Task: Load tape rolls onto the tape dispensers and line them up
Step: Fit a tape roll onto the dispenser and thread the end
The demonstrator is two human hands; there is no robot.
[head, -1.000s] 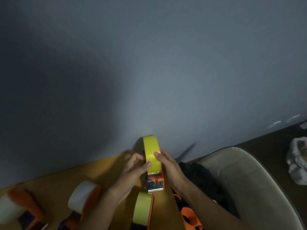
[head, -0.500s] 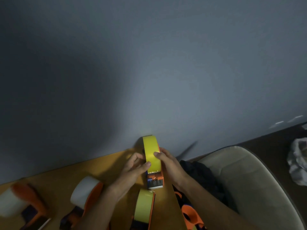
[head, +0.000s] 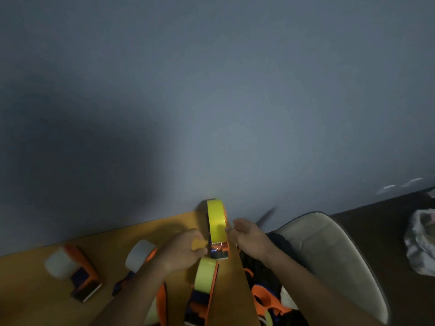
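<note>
A bright yellow tape roll sits upright on an orange tape dispenser at the back of the wooden table, against the wall. My left hand is just left of the dispenser's front and pinches a short yellow strip of tape beside the roll. My right hand is on the right side, its curled fingers holding the dispenser's orange side plate. A second dispenser with a paler yellow roll stands directly in front.
Two orange dispensers with white rolls stand to the left. Another dispenser lies partly under my left forearm. Right of the table, a pale chair holds a dark bag with orange dispenser parts. A crumpled white bag lies on the floor.
Both hands have come off the top of the yellow roll. My left hand moved down and left with a yellow tape strip; my right hand shifted to the dispenser's right side.
</note>
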